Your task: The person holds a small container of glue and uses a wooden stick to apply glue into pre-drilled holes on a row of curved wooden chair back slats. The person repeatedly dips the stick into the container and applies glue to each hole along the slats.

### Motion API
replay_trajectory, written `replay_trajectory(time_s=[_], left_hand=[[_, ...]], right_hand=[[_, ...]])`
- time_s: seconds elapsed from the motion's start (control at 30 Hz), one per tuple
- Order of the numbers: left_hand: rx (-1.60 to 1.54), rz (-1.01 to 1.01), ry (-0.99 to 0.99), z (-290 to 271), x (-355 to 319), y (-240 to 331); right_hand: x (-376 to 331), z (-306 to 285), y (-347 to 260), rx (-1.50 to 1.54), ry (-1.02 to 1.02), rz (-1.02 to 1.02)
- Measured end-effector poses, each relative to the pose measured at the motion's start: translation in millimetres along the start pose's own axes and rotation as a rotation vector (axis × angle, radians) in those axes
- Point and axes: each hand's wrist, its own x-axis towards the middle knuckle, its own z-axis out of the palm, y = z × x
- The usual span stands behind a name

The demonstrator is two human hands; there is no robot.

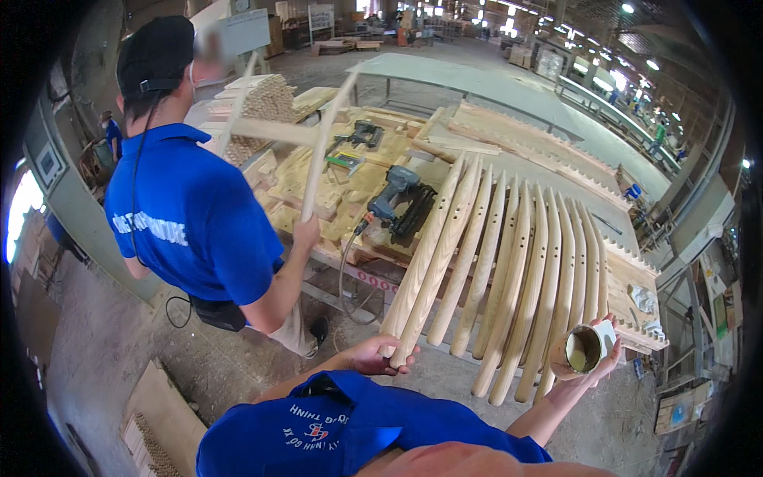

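A row of long, pale, tapered wooden legs lies side by side across the bench, with small dark holes near their far ends. At the left end of this row, my left hand is closed around the near ends of two legs. My right hand grips a round cup by its side, near the row's right end. Yellowish-cream liquid shows inside the cup, and a white piece stands at its rim by my fingers.
To the left, a person in a blue shirt holds a wooden frame. A nail gun with a hose lies left of the legs, a second power tool beyond it. Notched wooden strips lie at the back.
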Motion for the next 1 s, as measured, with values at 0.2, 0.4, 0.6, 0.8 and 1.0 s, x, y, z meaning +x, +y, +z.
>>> replay_trajectory(time_s=[0.2,0.4,0.6,0.8,1.0], left_hand=[[-0.004,0.027,-0.064,1.6,1.0,1.3],[-0.075,0.025,-0.083,2.6,-0.1,-2.3],[-0.021,0.026,-0.101,-9.8,3.3,-4.2],[-0.075,0.085,-0.009,-13.1,9.0,-9.9],[0.012,0.085,-0.057,-3.8,5.5,-7.6]], right_hand=[[26.6,-9.8,13.3,0.086,0.049,0.083],[34.8,-17.2,12.9,0.131,0.073,0.114],[43.1,-37.0,6.8,0.144,0.052,0.157],[47.0,-36.4,5.6,0.116,-0.036,0.166],[45.1,-22.1,16.5,0.001,-0.129,0.227]])
